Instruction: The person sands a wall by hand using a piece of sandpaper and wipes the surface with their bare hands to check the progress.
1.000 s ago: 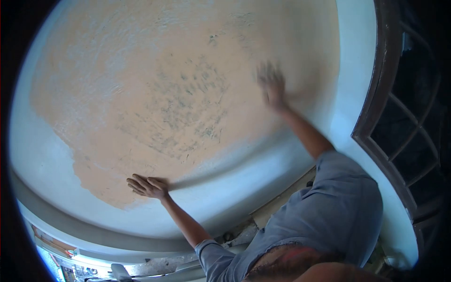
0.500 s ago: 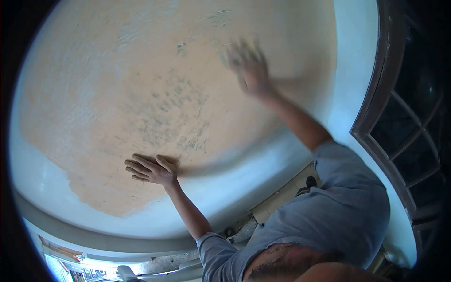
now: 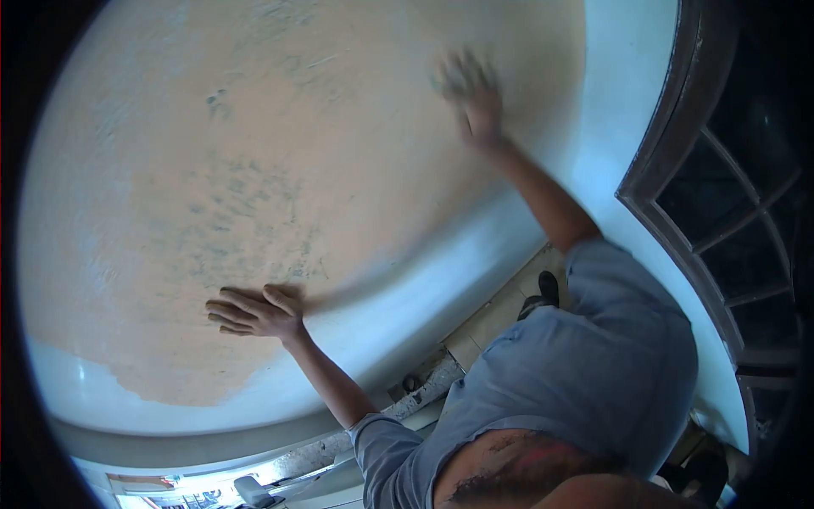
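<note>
A wide tan patch [image 3: 373, 170] covers much of the pale wall [image 3: 339, 365]. My left hand [image 3: 254, 314] lies flat on the lower part of this patch, fingers stretched toward the left and fingertips coated with something tan. Just above it, a cluster of dark smudges [image 3: 246, 199] marks the tan surface. Higher up and to the right, my right hand [image 3: 473, 97] is blurred by motion, its fingers spread over the patch close to its right side. Neither hand shows a tool in it.
To the right stands a dark-framed window [image 3: 653, 212] with curved-looking bars. Below the wall run floor tiles [image 3: 466, 343], with a dark shoe [image 3: 549, 288] on them. Bright clutter [image 3: 195, 492] shows at the bottom left.
The view has swung, so the wall's smudges sit farther left. My right hand has moved rightward across the tan patch, away from the smudges. My left hand stays flat below them.
</note>
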`<action>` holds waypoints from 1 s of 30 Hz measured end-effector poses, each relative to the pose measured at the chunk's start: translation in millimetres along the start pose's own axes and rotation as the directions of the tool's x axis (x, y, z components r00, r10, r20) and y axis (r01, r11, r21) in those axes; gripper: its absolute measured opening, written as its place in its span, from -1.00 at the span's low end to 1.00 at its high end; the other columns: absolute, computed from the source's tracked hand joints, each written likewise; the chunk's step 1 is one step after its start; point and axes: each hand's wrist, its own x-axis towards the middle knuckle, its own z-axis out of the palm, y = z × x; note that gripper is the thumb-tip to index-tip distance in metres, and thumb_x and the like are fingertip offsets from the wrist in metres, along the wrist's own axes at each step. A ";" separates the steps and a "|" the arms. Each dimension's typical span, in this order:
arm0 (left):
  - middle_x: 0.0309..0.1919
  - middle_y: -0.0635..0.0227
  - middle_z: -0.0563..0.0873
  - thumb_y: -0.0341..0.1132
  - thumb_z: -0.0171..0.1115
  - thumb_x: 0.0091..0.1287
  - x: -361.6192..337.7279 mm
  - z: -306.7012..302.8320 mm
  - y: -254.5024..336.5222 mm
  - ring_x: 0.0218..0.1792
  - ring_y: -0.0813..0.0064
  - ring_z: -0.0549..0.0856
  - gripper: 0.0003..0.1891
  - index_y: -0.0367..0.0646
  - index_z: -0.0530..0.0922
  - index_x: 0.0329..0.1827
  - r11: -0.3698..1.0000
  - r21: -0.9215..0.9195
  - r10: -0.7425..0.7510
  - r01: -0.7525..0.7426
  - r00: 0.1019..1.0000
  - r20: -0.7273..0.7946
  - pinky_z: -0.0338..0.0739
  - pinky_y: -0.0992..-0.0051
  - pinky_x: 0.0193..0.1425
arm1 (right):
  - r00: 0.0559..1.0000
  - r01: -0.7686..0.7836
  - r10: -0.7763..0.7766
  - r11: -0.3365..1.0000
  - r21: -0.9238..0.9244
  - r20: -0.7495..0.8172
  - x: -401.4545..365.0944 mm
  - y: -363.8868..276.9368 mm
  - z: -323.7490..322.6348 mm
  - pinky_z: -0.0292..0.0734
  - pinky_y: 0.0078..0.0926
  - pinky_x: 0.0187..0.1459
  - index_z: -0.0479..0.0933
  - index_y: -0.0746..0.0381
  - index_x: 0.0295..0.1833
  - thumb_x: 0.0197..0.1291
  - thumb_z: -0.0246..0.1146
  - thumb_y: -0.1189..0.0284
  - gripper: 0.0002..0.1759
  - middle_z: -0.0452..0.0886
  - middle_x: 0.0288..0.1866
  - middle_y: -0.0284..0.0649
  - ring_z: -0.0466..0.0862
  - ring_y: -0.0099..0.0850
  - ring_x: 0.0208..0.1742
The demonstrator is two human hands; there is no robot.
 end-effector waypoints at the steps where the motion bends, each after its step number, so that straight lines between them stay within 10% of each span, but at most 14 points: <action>1: 0.51 -0.13 0.03 0.08 -0.31 0.48 -2.2 0.3 -0.3 0.52 -0.09 0.02 -0.29 -0.29 0.09 0.51 1.000 -0.006 -0.003 0.003 1.000 -0.003 -0.18 -0.02 0.52 | 0.994 -0.033 0.036 0.999 -0.033 0.104 -74.8 0.1 -7.3 0.07 0.06 0.42 0.65 0.11 0.01 0.35 -0.02 0.37 -0.67 0.58 0.20 -0.05 0.42 0.02 0.36; 5: 0.51 -0.12 0.03 0.07 -0.31 0.49 0.5 -1.7 1.2 0.51 -0.12 0.02 -0.30 -0.28 0.08 0.52 0.997 -0.017 0.069 -0.070 0.997 -0.023 -0.15 -0.03 0.51 | 0.915 -0.271 0.244 0.962 0.040 0.322 -149.5 6.7 -39.3 -0.01 0.19 0.44 0.62 0.08 0.07 0.38 -0.15 0.29 -0.57 0.52 0.26 -0.06 0.38 0.05 0.38; 7: 0.51 -0.11 0.03 0.06 -0.31 0.49 0.3 -3.6 1.9 0.51 -0.12 0.02 -0.30 -0.28 0.07 0.52 0.996 -0.020 0.086 -0.086 0.996 -0.018 -0.14 -0.02 0.51 | 0.975 -0.030 0.053 0.994 -0.109 0.217 -72.3 47.2 -38.5 0.02 0.05 0.47 0.58 0.08 0.14 0.34 -0.11 0.32 -0.59 0.49 0.29 -0.03 0.35 0.05 0.40; 9: 0.52 -0.10 0.02 0.06 -0.35 0.49 -1.8 0.9 2.7 0.52 -0.09 0.02 -0.31 -0.29 0.07 0.52 0.998 -0.001 0.055 -0.055 0.998 -0.029 -0.12 0.02 0.52 | 0.898 -0.413 0.392 0.908 0.071 0.199 -0.3 93.8 -32.5 0.09 0.05 0.42 0.58 0.13 0.14 0.30 -0.01 0.34 -0.61 0.51 0.28 -0.04 0.38 -0.03 0.39; 11: 0.52 -0.10 0.01 0.07 -0.37 0.49 -3.8 4.8 6.8 0.52 -0.08 0.02 -0.30 -0.29 0.06 0.52 0.999 -0.004 0.040 -0.040 0.999 -0.020 -0.11 0.02 0.52 | 0.997 -0.005 0.007 1.000 0.024 -0.079 85.3 105.4 -39.7 0.02 -0.16 0.48 0.53 0.33 0.17 0.39 0.02 0.36 -0.62 0.49 0.31 -0.03 0.35 -0.13 0.44; 18: 0.51 -0.12 0.03 0.08 -0.40 0.49 -5.7 4.2 22.8 0.52 -0.09 0.02 -0.28 -0.31 0.04 0.52 1.000 -0.004 -0.013 0.013 0.999 -0.029 -0.08 0.00 0.51 | 0.903 -0.413 0.420 0.907 -0.083 0.091 -240.6 69.8 -57.9 -0.07 0.13 0.47 0.54 0.24 0.20 0.39 -0.09 0.24 -0.54 0.44 0.34 0.01 0.22 0.05 0.49; 21: 0.50 -0.12 0.04 0.05 -0.41 0.50 -1.8 3.0 26.4 0.51 -0.11 0.03 -0.30 -0.35 0.04 0.51 0.999 -0.013 0.033 -0.034 0.999 -0.031 -0.07 -0.01 0.51 | 0.920 -0.376 0.386 0.918 -0.123 0.068 -188.5 121.6 -67.7 0.02 0.07 0.46 0.56 0.19 0.17 0.40 -0.06 0.24 -0.57 0.45 0.33 0.01 0.23 0.09 0.47; 22: 0.50 -0.12 0.04 0.05 -0.41 0.50 -1.1 5.3 24.6 0.51 -0.11 0.03 -0.30 -0.35 0.04 0.51 0.999 -0.025 0.048 -0.049 0.998 -0.031 -0.07 -0.01 0.51 | 0.929 -0.343 0.317 0.932 -0.118 -0.192 -128.7 155.3 -55.6 0.11 -0.10 0.46 0.59 0.16 0.14 0.39 -0.04 0.25 -0.60 0.51 0.28 -0.04 0.28 0.00 0.46; 24: 0.50 -0.13 0.04 -0.02 -0.42 0.52 -3.8 8.9 22.1 0.51 -0.10 0.03 -0.33 -0.40 0.05 0.49 0.997 0.021 0.075 -0.074 0.996 -0.053 -0.06 0.01 0.51 | 0.827 -0.538 0.563 0.798 -0.273 0.015 -47.2 233.1 -82.6 0.49 -0.34 -0.32 0.64 0.26 -0.06 0.35 0.00 0.24 -0.62 0.66 -0.07 0.01 0.66 -0.28 -0.32; 25: 0.50 -0.13 0.05 -0.08 -0.43 0.53 -0.3 6.3 29.0 0.51 -0.08 0.04 -0.36 -0.43 0.06 0.48 0.996 0.020 0.084 -0.083 0.995 -0.059 -0.06 0.04 0.52 | 0.944 -0.294 0.306 0.950 0.105 -0.125 11.2 259.2 -84.5 -0.01 -0.13 0.49 0.50 0.34 0.21 0.32 0.14 0.15 -0.47 0.49 0.31 -0.04 0.34 -0.15 0.46; 26: 0.50 -0.12 0.06 -0.11 -0.43 0.53 -0.3 6.2 28.0 0.51 -0.08 0.05 -0.38 -0.44 0.06 0.48 0.995 0.041 0.094 -0.092 0.994 -0.053 -0.06 0.05 0.52 | 0.944 -0.295 0.306 0.951 0.096 -0.125 8.7 261.4 -90.6 -0.01 -0.13 0.49 0.50 0.34 0.21 0.32 0.14 0.15 -0.47 0.49 0.31 -0.04 0.34 -0.15 0.46; 28: 0.50 -0.11 0.05 -0.10 -0.42 0.53 4.5 5.9 35.0 0.51 -0.07 0.05 -0.38 -0.42 0.06 0.49 0.993 0.041 0.116 -0.113 0.990 -0.075 -0.04 0.06 0.52 | 0.880 -0.420 0.464 0.857 -0.297 0.095 0.5 252.1 -104.9 0.42 -0.12 -0.34 0.63 0.22 -0.13 0.20 0.13 0.34 -0.75 0.62 -0.37 0.00 0.61 -0.09 -0.36; 30: 0.50 -0.11 0.05 -0.09 -0.42 0.53 2.9 6.4 31.4 0.51 -0.05 0.05 -0.38 -0.41 0.06 0.49 0.995 0.031 0.097 -0.095 0.993 -0.069 -0.04 0.06 0.52 | 0.973 -0.229 0.230 0.931 -0.285 -0.029 -81.4 224.6 -106.8 0.35 -0.08 0.28 0.63 0.27 0.03 0.26 0.03 0.41 -0.65 0.60 0.12 0.06 0.53 0.02 0.24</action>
